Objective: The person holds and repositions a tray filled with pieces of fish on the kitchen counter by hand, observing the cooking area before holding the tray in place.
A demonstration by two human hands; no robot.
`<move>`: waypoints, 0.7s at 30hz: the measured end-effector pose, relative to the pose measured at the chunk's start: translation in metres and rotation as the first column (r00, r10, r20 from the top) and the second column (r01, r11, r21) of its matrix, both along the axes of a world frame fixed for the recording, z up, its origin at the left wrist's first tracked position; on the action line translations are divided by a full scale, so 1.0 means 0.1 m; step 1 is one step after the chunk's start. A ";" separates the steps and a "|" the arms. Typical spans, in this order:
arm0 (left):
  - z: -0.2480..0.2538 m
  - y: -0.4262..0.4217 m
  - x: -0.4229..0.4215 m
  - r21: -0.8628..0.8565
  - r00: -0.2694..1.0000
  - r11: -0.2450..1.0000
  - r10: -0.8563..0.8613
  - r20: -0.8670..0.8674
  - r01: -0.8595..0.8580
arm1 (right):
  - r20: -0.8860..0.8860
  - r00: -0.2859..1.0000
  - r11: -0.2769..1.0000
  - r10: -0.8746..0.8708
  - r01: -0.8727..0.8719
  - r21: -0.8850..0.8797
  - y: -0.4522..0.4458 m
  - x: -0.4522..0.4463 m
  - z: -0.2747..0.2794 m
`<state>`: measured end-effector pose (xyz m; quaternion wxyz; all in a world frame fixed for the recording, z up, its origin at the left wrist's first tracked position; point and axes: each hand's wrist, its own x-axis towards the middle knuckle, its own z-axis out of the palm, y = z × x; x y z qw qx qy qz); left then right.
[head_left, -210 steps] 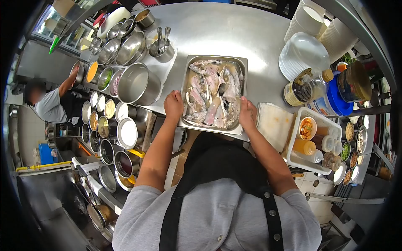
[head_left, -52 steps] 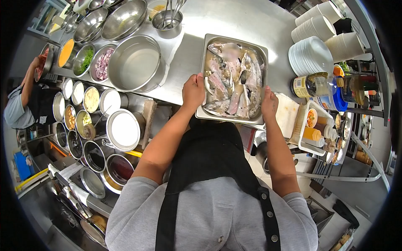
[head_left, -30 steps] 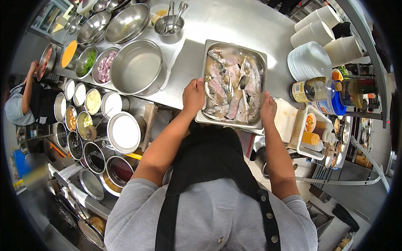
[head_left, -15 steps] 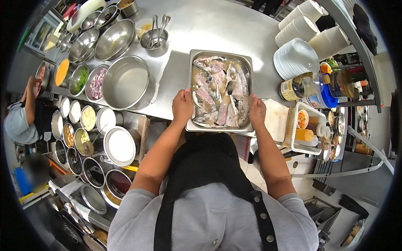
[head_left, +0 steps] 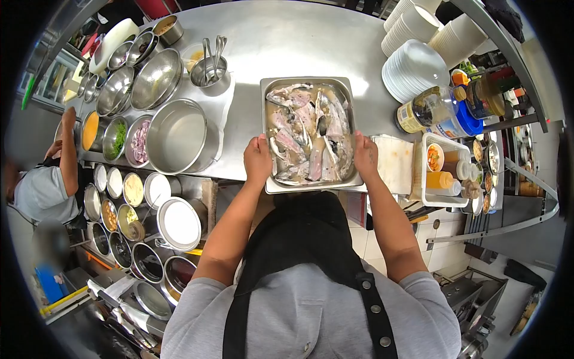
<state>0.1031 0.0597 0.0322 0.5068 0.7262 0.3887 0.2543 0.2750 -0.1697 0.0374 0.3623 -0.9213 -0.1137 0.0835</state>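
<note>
A rectangular metal pan point(head_left: 263, 102) lies level at the front edge of the steel table, its near end at my apron. Pieces of raw fish point(head_left: 317, 158) fill it, sitting in cloudy liquid. My left hand point(head_left: 258, 160) grips the pan's left side near the front corner. On the opposite side, my right hand point(head_left: 365, 157) holds the right rim, fingers partly hidden behind it. Whether the pan's underside rests on the table or is lifted, I cannot tell.
Left stand a big empty pot point(head_left: 179, 134), bowls of chopped onion point(head_left: 140, 142) and greens point(head_left: 118, 139), and a ladle pot point(head_left: 210, 78). Stacked bowls point(head_left: 412, 72), jars point(head_left: 427, 110) and a bottle basket point(head_left: 423, 149) sit right. A co-worker point(head_left: 45, 188) stands far left on the steel table's point(head_left: 287, 36) side.
The view has shifted slightly. Both hands keep their hold on the pan, which shows little movement against the table. The co-worker's arm at far left has changed position.
</note>
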 end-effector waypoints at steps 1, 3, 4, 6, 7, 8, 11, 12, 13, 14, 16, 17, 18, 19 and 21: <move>0.02 -0.01 0.00 -0.005 1.000 1.000 0.003 0.013 -0.003 | 0.004 1.000 1.000 -0.005 0.005 0.005 0.00 0.00 -0.02; 0.07 -0.03 0.00 -0.008 1.000 1.000 0.001 0.002 -0.001 | 0.015 1.000 1.000 -0.014 0.014 0.017 -0.01 0.02 -0.08; 0.11 -0.03 0.00 -0.009 1.000 1.000 0.000 -0.003 0.000 | -0.001 1.000 1.000 -0.016 0.016 0.022 -0.02 0.03 -0.10; 0.02 -0.01 0.00 0.003 1.000 1.000 -0.005 -0.002 0.005 | -0.034 0.999 0.999 -0.019 0.020 0.033 -0.03 0.05 -0.13; 0.01 -0.01 0.00 0.008 1.000 1.000 -0.007 -0.002 0.007 | -0.060 0.998 0.998 -0.025 0.029 0.062 -0.02 0.02 -0.09; 0.01 0.00 -0.01 0.005 1.000 1.000 -0.009 0.003 0.009 | -0.087 0.996 0.995 -0.031 0.039 0.091 0.00 0.00 -0.03; -0.01 0.00 -0.01 0.010 1.000 1.000 -0.015 0.011 0.015 | -0.090 0.995 0.990 -0.030 0.042 0.133 -0.02 -0.01 -0.05; -0.06 0.01 -0.01 0.024 1.000 1.000 -0.018 0.008 0.018 | -0.078 0.997 0.989 -0.027 0.038 0.140 -0.03 0.00 -0.07; -0.04 0.01 0.00 0.038 1.000 0.999 -0.019 0.006 0.019 | -0.094 0.995 0.990 -0.033 0.045 0.130 -0.02 0.00 -0.03; -0.03 0.01 0.00 0.030 1.000 0.999 -0.022 0.003 0.022 | -0.111 0.993 0.991 -0.039 0.053 0.121 -0.01 -0.02 0.02; 0.00 0.00 -0.01 0.015 1.000 1.000 -0.025 -0.005 0.025 | -0.130 0.991 0.992 -0.044 0.059 0.115 -0.02 -0.02 0.02; -0.03 0.00 -0.01 -0.011 1.000 1.000 -0.025 0.013 0.026 | -0.131 0.991 0.991 -0.042 0.058 0.121 -0.03 -0.01 -0.01; -0.09 0.01 0.00 -0.035 0.999 0.999 -0.023 0.032 0.024 | -0.130 0.991 0.990 -0.038 0.055 0.128 -0.02 0.00 -0.04; -0.14 0.02 0.00 -0.059 0.999 0.998 -0.018 0.050 0.021 | -0.151 0.987 0.989 -0.050 0.070 0.129 0.01 -0.03 0.05; -0.17 0.04 0.00 -0.023 1.000 1.000 -0.020 0.011 0.020 | -0.195 0.978 0.986 -0.071 0.098 0.132 0.06 -0.13 0.29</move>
